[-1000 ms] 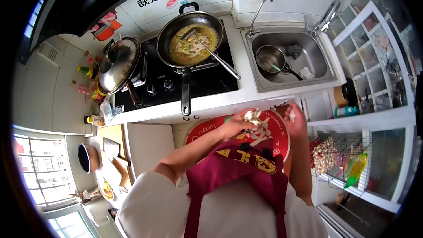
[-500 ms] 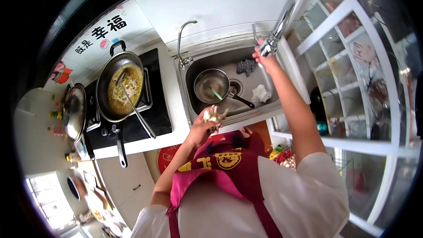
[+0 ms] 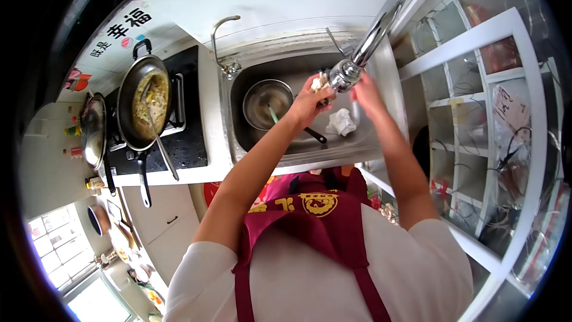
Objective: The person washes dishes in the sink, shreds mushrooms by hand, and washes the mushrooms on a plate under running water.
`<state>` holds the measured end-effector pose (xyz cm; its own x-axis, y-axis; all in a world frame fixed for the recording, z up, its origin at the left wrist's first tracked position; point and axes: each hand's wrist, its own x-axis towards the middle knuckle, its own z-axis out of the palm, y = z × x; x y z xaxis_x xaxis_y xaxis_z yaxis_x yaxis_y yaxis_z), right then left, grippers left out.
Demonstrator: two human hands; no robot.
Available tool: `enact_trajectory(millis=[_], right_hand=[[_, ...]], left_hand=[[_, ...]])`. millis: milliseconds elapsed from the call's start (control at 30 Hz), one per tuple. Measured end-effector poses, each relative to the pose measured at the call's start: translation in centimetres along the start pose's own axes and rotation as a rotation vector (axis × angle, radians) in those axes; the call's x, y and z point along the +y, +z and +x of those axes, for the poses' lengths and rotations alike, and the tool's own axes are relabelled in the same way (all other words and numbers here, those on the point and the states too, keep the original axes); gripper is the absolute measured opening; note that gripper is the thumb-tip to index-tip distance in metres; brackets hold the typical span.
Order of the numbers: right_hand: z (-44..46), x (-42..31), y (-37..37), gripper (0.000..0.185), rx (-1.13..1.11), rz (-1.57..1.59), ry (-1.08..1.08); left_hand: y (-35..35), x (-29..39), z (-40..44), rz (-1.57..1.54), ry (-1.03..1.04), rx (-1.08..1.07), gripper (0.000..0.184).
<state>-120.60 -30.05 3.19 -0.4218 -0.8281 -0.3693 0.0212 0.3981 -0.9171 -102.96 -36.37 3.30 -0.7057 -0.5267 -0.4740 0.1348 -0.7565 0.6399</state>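
Note:
My left hand (image 3: 308, 102) is closed around a clump of whitish mushrooms (image 3: 320, 82), held over the sink beside the head of the large chrome faucet (image 3: 345, 75). On the other side of that head is my right hand (image 3: 367, 94), blurred, its fingers partly hidden. A pale streak like running water shows by it. Below my left forearm, a small pan (image 3: 253, 106) holding liquid and a green-handled utensil sits in the sink (image 3: 286, 158). A crumpled white cloth (image 3: 341, 122) lies to the right of the pan.
On the black stove (image 3: 189, 104) at the left stands a wok (image 3: 126, 107) with food and a metal spatula (image 3: 164, 154) in it. A lidded pan (image 3: 93, 134) is farther left. A thin second faucet (image 3: 215, 39) rises behind the sink. An open white-framed door (image 3: 517, 42) stands at the right.
My left hand has carried the mushrooms from the sink's front edge up to the faucet head. My right hand has moved down from the faucet's handle side. The view has shifted slightly.

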Motion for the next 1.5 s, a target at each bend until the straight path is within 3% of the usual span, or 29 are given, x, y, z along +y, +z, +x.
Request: enact_trajectory(millis=[33,100,167,233,333,400,567,633,733,833,933,1067,1167,1267,1333,1500], right_hand=[[-1.3,0.1,-0.1,0.029,-0.017,0.028,0.023],[-2.5,2.3,0.0,0.036,-0.036,0.167,0.141],[-4.1,0.1,1.0,0.038,-0.014,0.01,0.108],[-3.8,1.5,1.4,0.035,0.061,-0.315,-0.144],[-4.2,2.3,2.6,0.026,0.223,-0.666,-0.385],[-4.5,2.3,4.1,0.021,0.256,-0.764,-0.4],[-4.4,3.1,5.6,0.011,0.268,-0.897,-0.483],[-4.3,3.4,6.0,0.011,0.261,-0.885,-0.495],[-3.9,3.6,6.2,0.01,0.237,-0.867,-0.517],[-4.0,3.3,6.0,0.012,0.213,-0.875,-0.546],[-4.0,3.5,5.7,0.013,0.169,-0.962,-0.52],[-4.8,3.2,5.9,0.018,0.017,-1.094,-0.345],[-6.1,3.3,5.2,0.024,0.016,-0.759,-0.54],[-7.8,1.9,4.5,0.028,-0.022,-0.452,-0.529],[-8.4,1.4,4.2,0.026,-0.036,-0.432,-0.459],[-7.3,1.7,4.1,0.019,-0.048,-0.456,-0.46]], left_hand=[[-0.1,-0.8,1.5,0.001,0.04,-0.034,0.039],[0.1,-1.5,3.7,-0.134,-0.079,-0.065,0.031],[0.5,-2.2,4.7,-0.153,-0.152,-0.032,0.027],[1.1,-2.8,5.0,-0.054,-0.163,0.061,0.027],[2.0,-3.6,5.1,0.062,0.011,0.137,0.023],[2.3,-5.0,5.5,0.005,0.196,0.229,0.022],[-0.4,-6.5,6.8,0.168,0.153,0.273,0.023],[-1.4,-7.1,7.1,0.21,0.138,0.276,0.023],[-2.1,-7.8,7.6,-0.03,0.116,0.291,0.022],[-2.2,-7.4,7.0,-0.335,0.138,0.216,0.034],[-1.8,-6.3,5.0,-0.338,-0.004,0.108,0.029],[-1.8,-7.0,4.8,-0.222,0.051,0.223,0.021],[-2.2,-5.8,4.5,-0.406,0.028,0.18,0.017],[-1.8,-6.3,5.0,-0.452,0.015,0.198,0.01],[-1.9,-6.5,5.6,-0.387,-0.096,0.284,0.013],[-2.1,-7.7,6.2,-0.324,-0.055,0.209,0.021]])
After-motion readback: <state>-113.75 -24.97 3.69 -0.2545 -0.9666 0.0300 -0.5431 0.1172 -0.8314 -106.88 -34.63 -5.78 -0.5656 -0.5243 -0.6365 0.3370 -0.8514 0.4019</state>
